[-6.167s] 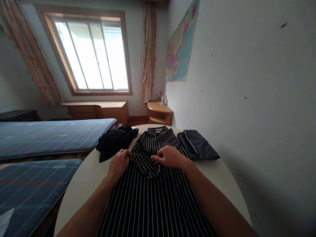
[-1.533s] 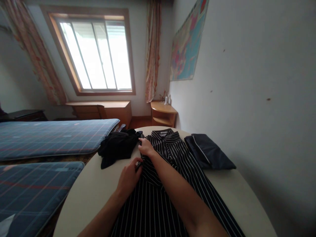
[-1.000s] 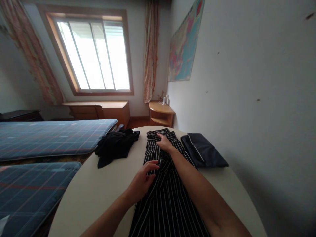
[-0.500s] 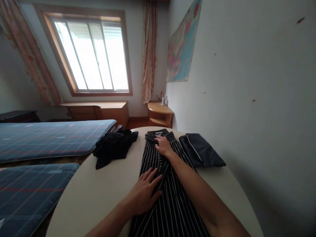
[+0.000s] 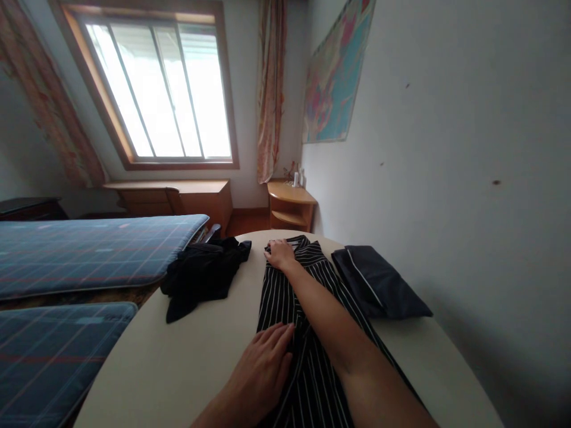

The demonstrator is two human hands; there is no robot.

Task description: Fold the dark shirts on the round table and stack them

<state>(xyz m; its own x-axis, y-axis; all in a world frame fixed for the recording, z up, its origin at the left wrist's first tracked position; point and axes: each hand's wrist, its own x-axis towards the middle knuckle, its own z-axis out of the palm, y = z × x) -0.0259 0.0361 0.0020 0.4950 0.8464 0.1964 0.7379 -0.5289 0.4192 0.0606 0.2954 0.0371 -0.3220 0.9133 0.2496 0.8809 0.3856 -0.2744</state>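
Note:
A black garment with white stripes (image 5: 312, 279) lies lengthwise on the round cream table (image 5: 200, 351), its top end with a pale label pointing away from me. My right hand (image 5: 280, 254) rests on its upper left corner, the fingers laid over the cloth and spread a little. Nearer to me, my left hand (image 5: 263, 365) lies flat on the left side of the garment, fingers stretched out. My right forearm hides part of the cloth's middle.
On the table's left side is a crumpled black cloth (image 5: 205, 270). A folded dark navy item (image 5: 383, 279) with a light edge lies at the right, near the wall. Beds with blue plaid mattresses (image 5: 89, 249) stand left of the table, and a corner shelf (image 5: 289, 195) stands behind it.
My right hand has moved left and slightly farther away, from the garment's upper middle to its upper left corner. My left hand is slightly lower in view, its fingers closer together.

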